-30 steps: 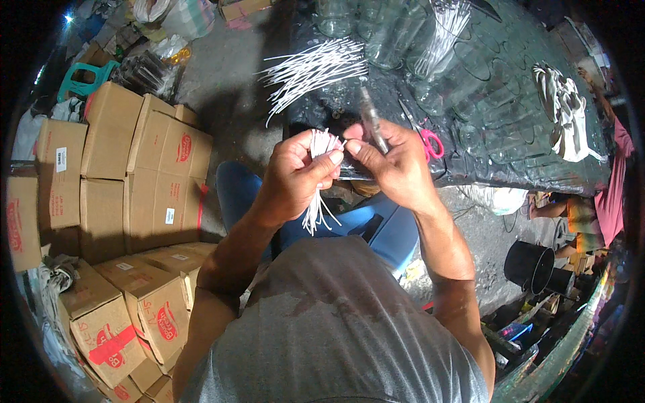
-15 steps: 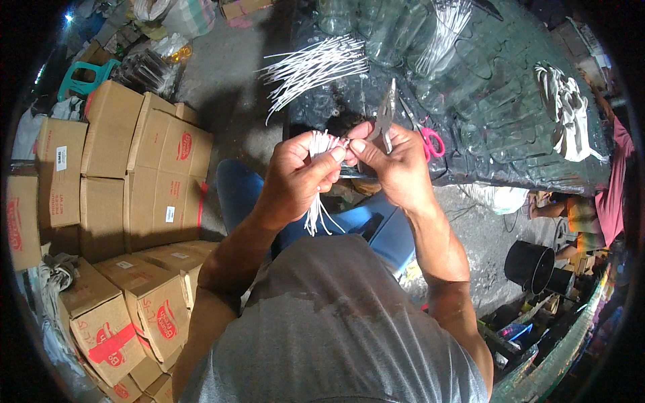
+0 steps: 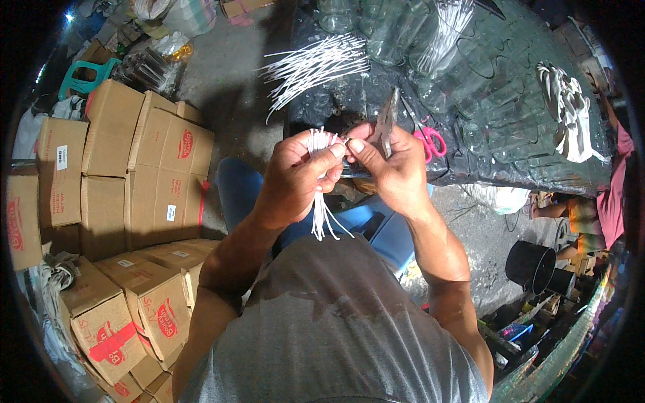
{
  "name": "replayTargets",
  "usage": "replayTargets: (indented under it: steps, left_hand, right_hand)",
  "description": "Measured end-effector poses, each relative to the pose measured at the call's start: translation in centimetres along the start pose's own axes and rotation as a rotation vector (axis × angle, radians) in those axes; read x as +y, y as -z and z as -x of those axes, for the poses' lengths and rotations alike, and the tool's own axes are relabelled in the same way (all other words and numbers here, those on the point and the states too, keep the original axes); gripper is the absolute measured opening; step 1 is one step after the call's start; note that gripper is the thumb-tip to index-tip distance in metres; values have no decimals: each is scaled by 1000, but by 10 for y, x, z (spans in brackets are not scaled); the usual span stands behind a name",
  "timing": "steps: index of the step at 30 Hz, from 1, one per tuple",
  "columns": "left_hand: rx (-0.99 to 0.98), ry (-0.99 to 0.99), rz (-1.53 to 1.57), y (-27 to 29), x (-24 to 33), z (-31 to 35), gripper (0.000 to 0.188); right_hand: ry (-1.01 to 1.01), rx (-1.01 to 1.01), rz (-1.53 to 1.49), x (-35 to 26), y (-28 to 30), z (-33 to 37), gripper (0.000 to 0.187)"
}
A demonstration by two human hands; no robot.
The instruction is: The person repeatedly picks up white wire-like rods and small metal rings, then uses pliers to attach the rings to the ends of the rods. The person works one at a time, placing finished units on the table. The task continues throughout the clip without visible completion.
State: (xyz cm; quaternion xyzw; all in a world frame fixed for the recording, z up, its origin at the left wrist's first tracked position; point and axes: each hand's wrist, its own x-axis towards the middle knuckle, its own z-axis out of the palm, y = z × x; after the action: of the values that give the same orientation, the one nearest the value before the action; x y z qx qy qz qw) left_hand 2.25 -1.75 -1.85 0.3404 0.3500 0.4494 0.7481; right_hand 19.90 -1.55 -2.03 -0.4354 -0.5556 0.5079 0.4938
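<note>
A bundle of white candle wicks hangs from my left hand, whose fingers are closed round it. The short upper ends poke out above the thumb, and the long ends dangle over my lap. My right hand is closed on a pair of pliers, their jaws pointing up and away from me. Its thumb and fingertip also pinch something tiny at the end of a wick, right beside the left fingertips; I cannot make out its details. Pink-handled scissors lie on the dark table just past my right hand.
More white wicks lie spread on the dark table. Another bunch stands among clear glass jars. White cloth strips rest at the right. Stacked cardboard boxes fill the left; a black bucket is on the floor.
The pliers in my right hand have dipped and turned slightly. The dangling wick ends have swung a little to the right. Both hands keep nearly the same place and grip.
</note>
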Motion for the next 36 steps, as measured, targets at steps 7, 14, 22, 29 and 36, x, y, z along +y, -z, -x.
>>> replayTargets:
  steps: [7, 14, 22, 29, 36]
  left_hand:
    - [91, -91, -29, -1, 1, 3, 7]
    - [134, -229, -1, 8, 7, 11, 7]
    - [135, -275, 29, 4, 8, 12, 4]
    - [168, -238, 17, 4, 9, 12, 4]
    - [167, -265, 26, -1, 8, 10, 6]
  right_hand:
    - [134, 14, 290, -10, 3, 2, 17]
    - [113, -258, 919, -50, 35, 1, 43]
    - [360, -303, 1031, -43, 28, -2, 41]
    - [369, -302, 1068, -38, 24, -3, 35]
    - [595, -183, 1105, -31, 27, -7, 29]
